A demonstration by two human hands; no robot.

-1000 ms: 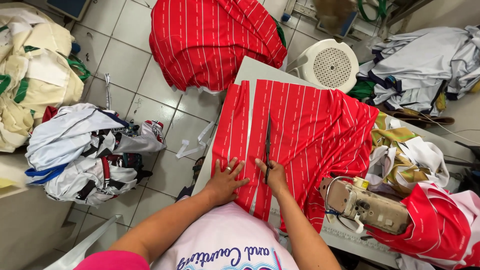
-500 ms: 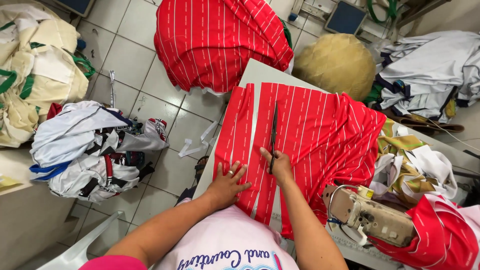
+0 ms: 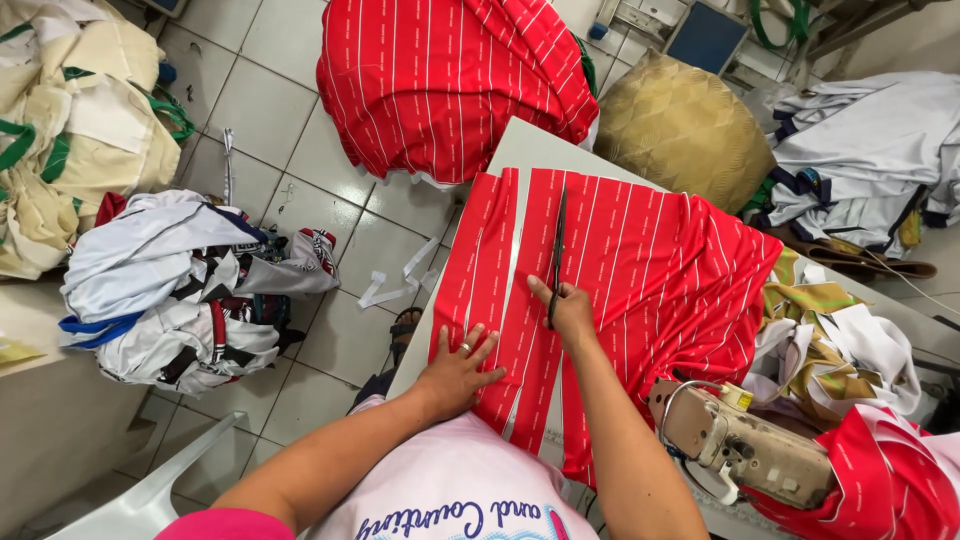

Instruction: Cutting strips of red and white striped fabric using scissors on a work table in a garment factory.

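Head view: at frame centre, a red, white-striped sheet of fabric [image 3: 640,270] is being kept taut on a pale worktable [image 3: 535,150] by the left hand [image 3: 455,372], pressed flat with fingers spread. Long dark scissors [image 3: 556,250] are being gripped in the right hand [image 3: 570,310], blades pointing up along a cut strip.
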